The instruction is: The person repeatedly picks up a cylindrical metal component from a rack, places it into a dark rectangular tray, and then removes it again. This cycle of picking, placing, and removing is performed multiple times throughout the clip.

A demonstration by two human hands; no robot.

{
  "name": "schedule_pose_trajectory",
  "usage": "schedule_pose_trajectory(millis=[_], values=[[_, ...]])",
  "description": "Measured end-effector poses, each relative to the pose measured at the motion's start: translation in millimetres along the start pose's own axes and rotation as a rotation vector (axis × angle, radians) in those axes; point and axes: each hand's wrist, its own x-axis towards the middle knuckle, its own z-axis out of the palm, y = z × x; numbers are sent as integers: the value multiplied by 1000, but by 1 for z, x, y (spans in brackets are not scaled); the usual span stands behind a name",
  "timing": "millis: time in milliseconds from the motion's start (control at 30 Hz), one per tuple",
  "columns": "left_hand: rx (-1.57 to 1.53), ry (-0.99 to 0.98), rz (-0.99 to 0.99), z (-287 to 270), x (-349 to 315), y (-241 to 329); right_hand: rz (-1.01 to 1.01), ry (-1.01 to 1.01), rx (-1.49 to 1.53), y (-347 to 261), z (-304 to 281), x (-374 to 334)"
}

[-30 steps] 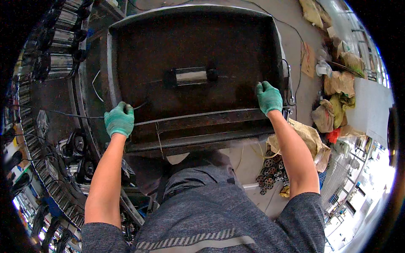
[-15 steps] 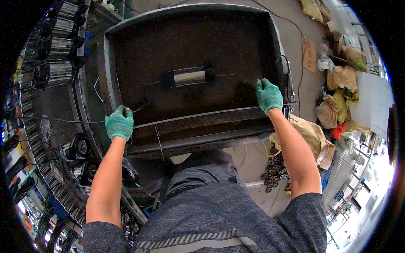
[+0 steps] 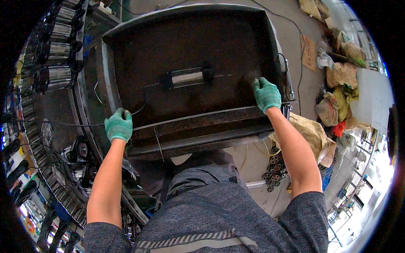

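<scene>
In the dark, deep metal tray (image 3: 109, 71) lies a motor-like cylinder (image 3: 187, 78) with a silver middle, black ends and a thin shaft at each side. A black cable (image 3: 80, 125) comes in from the left and passes through my left hand (image 3: 118, 125), closed around it at the tray's near left corner. Beyond the glove the cable curves toward the cylinder. My right hand (image 3: 267, 95) is over the tray's right side, fingers curled in; whether it holds anything small is hidden. Both hands wear green gloves. Neither touches the cylinder.
Similar silver-and-black cylinders (image 3: 59, 51) stand in a rack along the left. Black round parts (image 3: 276, 168) lie on the floor near my right forearm, beside a tan sack (image 3: 310, 135). More sacks and a cardboard sheet (image 3: 308, 52) lie at the right. A metal rod (image 3: 288, 80) runs along the tray's right edge.
Very little differs. My left hand sits slightly lower against the tray and my right hand has shifted slightly left. The cable stays in my left hand.
</scene>
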Motion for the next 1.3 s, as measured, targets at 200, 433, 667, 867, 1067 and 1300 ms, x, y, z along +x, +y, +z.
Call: schedule_pose_trajectory(millis=[200,433,667,867,1067,1300], values=[[24,-16,-6,-1,0,0,-5,-11,12,-3,-5,-2],[52,-22,-15,-4,0,4,2,-9,-14,-5,-7,-2],[32,-27,-8,-3,1,2,6,-12,-8,-8,-10,-4],[27,-17,-12,0,1,-1,0,-6,9,-5,-7,-3],[35,-17,4,-1,1,1,-7,15,15,-3,-5,-2],[31,14,28,-1,0,0,-8,-12,-15,-5,-8,-3]])
